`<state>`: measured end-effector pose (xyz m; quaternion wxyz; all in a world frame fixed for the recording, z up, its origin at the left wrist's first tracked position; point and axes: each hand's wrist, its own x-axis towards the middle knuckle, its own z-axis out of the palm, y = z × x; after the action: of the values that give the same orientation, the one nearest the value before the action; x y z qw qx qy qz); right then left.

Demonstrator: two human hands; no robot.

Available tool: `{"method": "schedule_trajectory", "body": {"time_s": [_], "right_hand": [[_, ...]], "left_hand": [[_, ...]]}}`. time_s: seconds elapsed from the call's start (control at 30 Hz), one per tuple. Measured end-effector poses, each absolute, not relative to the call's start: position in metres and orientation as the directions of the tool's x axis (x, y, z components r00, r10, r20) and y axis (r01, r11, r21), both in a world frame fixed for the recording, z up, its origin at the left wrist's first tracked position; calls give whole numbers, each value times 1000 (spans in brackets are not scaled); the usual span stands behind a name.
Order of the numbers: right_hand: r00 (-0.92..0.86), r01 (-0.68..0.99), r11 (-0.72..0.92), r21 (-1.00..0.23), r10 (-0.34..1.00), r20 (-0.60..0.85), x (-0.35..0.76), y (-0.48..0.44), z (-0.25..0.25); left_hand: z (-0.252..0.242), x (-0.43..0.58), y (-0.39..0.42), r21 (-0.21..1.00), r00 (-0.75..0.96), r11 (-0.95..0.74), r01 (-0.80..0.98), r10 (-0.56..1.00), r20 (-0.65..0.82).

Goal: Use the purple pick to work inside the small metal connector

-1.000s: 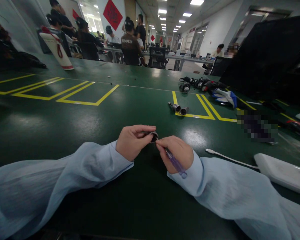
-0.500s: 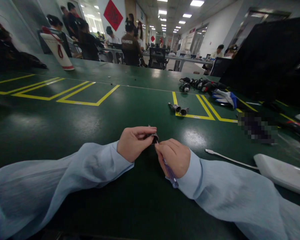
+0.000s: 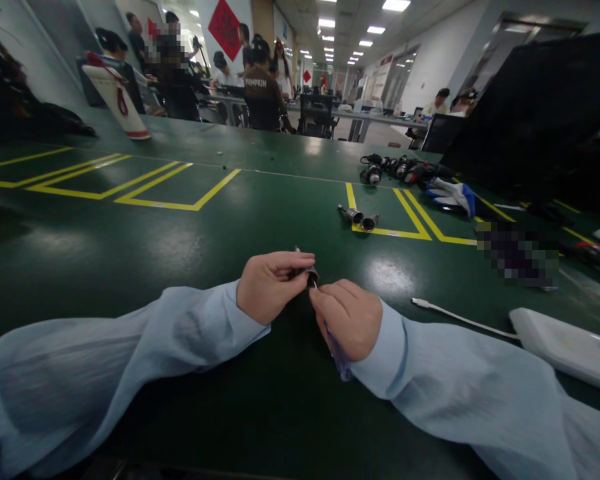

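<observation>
Left hand [image 3: 270, 287] pinches the small metal part [image 3: 310, 274]; right hand [image 3: 347, 320] grips a purple tool [image 3: 338, 355], tip at the part; I think it needs steady turning.

Bare hands [image 3: 275, 287]; long loose pale-blue sleeves [image 3: 130, 353], buttonless cuffs.

Bare tabletop [image 3: 130, 253] left; cable [image 3: 460, 319] right.

Small metal part [image 3: 311, 273], tilted purple screwdriver [image 3: 339, 357]
</observation>
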<state>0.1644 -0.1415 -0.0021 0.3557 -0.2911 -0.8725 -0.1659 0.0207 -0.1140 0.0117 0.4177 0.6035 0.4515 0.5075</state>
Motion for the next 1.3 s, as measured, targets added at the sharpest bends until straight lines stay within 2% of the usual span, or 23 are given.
{"method": "schedule_trajectory", "body": {"time_s": [0.1,0.23,0.3,0.77,1.13,1.3], "right_hand": [[-590,654,742,147,378,713,164,-143,0],[-579,595,804,6,423,696,167,-142,2],[-586,579,815,-20,432,685,170,-141,2],[-597,612,786,87,387,703,169,-140,-2],[-573,570,821,14,386,723,168,-145,3],[-582,569,822,29,377,721,168,-143,2]], "left_hand": [[8,19,-112,951,82,-271,150,962,262],[6,17,-109,930,77,-311,197,950,301],[7,17,-108,931,80,-306,196,952,296],[12,19,-112,961,97,-240,137,969,228],[12,20,-110,970,59,-216,112,976,210],[13,20,-112,970,69,-216,113,975,209]]}}
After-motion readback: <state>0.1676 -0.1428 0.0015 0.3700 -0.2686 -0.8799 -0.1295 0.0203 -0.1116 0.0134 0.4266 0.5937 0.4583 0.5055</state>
